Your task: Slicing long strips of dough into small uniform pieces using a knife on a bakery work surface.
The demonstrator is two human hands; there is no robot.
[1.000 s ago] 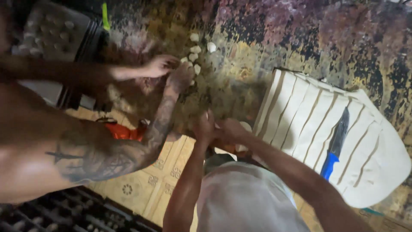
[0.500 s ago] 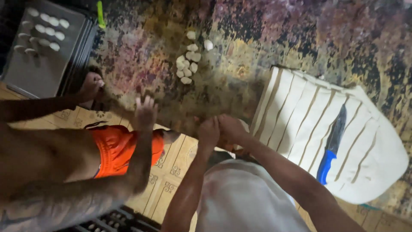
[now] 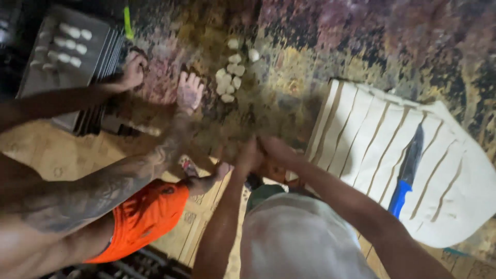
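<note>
My left hand (image 3: 247, 155) and my right hand (image 3: 275, 151) are pressed together at the near edge of a mottled worktop (image 3: 330, 46). Motion blur hides whatever lies between them. Just beyond them sits a small pile of white dough pieces (image 3: 230, 77). To my right lies a white dough sheet (image 3: 361, 134) scored into long strips. A blue-handled knife (image 3: 407, 173) rests on it.
A co-worker in orange shorts (image 3: 147, 217) leans in from the left. One of their hands (image 3: 189, 91) lies flat near the dough pile, the other (image 3: 132, 71) touches a dark tray (image 3: 36, 85) holding several dough pieces (image 3: 67, 44). Patterned floor shows below.
The co-worker's hands left the dough pile, drew back, then spread: one to the tray's edge, one onto the worktop. My hands stayed together in the same spot.
</note>
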